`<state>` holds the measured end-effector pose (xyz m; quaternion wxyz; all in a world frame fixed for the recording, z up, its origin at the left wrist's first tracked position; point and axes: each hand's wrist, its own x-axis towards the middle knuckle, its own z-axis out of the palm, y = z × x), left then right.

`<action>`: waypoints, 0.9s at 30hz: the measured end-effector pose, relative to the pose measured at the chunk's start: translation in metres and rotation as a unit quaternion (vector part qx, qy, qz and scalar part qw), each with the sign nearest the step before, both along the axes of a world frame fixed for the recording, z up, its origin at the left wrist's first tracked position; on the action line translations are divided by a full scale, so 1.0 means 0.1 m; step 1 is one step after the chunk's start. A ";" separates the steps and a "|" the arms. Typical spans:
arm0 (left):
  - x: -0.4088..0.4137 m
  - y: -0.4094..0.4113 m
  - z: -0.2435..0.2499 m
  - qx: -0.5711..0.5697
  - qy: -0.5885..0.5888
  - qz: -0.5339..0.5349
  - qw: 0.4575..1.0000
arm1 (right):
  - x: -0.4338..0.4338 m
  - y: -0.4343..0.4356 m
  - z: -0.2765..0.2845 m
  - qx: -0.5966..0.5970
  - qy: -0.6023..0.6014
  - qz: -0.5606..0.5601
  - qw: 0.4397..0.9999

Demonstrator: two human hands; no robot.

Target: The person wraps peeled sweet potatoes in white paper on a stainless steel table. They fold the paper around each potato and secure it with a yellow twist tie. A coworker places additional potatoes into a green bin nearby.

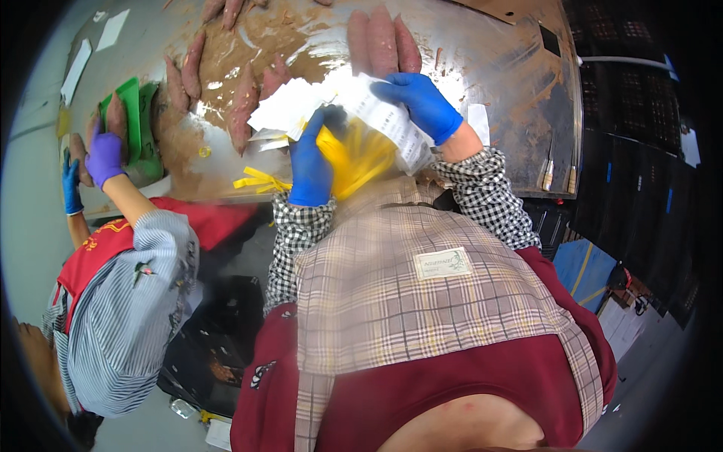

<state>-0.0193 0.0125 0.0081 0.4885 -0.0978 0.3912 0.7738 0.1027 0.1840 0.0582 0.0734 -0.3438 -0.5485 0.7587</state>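
My left hand [310, 164], in a blue glove, grips a bundle of yellow strips [358, 155] together with white paper tags [291, 107]. In my right hand [421, 104], also blue-gloved, is the edge of a printed white label sheet or clear bag [390, 121]; which of these it is I cannot tell. The two hands are close together over the table's near edge. Several reddish sweet potatoes [382, 42] lie side by side just beyond my right hand. Another sweet potato [244, 110] rests left of the tags. Loose yellow strip ends [260, 179] stick out beside my left wrist.
A soil-smeared metal table [519, 73] spans the front. At left a co-worker's purple-gloved hand [105, 151] touches produce beside a green tray [131, 113]. More sweet potatoes [193, 65] lie beyond. Brushes [548, 174] lie at the right corner; black crates [638, 141] stand farther right.
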 end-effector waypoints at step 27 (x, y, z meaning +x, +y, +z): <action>0.06 0.06 -0.11 -0.058 -0.014 0.049 0.997 | -0.09 -0.13 0.02 0.160 0.031 0.033 0.986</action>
